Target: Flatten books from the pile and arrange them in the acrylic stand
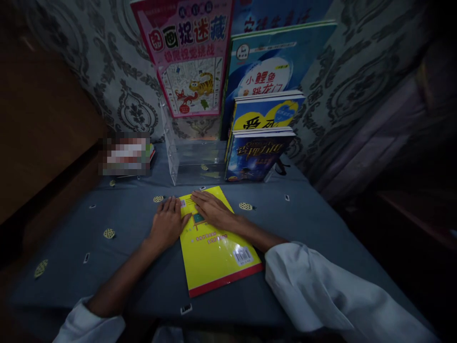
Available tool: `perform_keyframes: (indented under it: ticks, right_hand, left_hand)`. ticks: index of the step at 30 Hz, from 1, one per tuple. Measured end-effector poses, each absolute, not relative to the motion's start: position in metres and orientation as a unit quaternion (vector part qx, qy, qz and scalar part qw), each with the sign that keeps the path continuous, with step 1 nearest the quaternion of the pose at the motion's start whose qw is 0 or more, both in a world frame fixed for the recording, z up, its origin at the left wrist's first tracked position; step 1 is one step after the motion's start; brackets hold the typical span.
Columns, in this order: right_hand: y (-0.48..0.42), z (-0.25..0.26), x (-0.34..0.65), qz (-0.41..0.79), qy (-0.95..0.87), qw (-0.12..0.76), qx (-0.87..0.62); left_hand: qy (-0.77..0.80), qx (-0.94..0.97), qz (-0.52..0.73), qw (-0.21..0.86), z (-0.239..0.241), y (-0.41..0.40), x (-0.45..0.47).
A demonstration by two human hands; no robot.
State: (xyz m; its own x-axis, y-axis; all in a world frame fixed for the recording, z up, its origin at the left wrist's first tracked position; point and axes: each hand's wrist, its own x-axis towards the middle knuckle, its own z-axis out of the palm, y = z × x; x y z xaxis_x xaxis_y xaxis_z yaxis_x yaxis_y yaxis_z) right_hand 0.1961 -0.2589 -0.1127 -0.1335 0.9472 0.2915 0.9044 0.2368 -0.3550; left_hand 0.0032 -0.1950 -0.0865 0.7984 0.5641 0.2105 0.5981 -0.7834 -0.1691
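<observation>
Pale, loose fabric sleeves (321, 286) up front, bright yellow paper-covered book (217, 252) just ahead

Flat on the dark blue-grey printed cloth (314, 219) lies the book, directly ahead, right at both hands, with no gap to cross. Its long axis runs away from the person, far end tipped a little to the left, and a narrow red band (224, 281) marks the near edge. Look at the placement: both hands are up at the far half, and the banded near end lies uncovered between the forearms.

Left hand (166, 224) sits along the left edge: fingers straight and close together, tips about level with the far left corner, thumb set apart and over onto the cover. Right hand (214, 212) is the one more fully on the book, slanting across from the right, palm down, fingers stretched toward that same corner. Both are flattened out rather than curled, pressing or merely resting, I can't tell; neither grasps anything. A black-and-white barcode (243, 256) shows by the near right corner.

Just past the far edge stands a clear plastic display rack (194, 155), a pink-bordered picture book (189, 57) high on its left, a glossy dark blue book (255, 159) low on its right. Off left, a small, partly blurred stack of books (126, 155).
</observation>
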Motion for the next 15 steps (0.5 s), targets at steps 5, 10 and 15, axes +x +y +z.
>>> perform_keyframes:
  ticks: [5,10,15]
  right_hand:
    - [-0.265,-0.115,0.210,0.042,-0.735,0.243,-0.632]
    - [-0.274,-0.116,0.228,0.042,-0.724,0.257,-0.639]
    - [-0.285,-0.119,0.238,0.043,-0.700,0.272,-0.659]
  left_hand:
    - [-0.319,-0.940,-0.064,0.102,-0.084,-0.197,0.004]
    - [-0.319,-0.940,-0.064,0.100,-0.085,-0.196,0.003]
    - [-0.309,-0.943,-0.075,0.103,-0.088,-0.195,0.003]
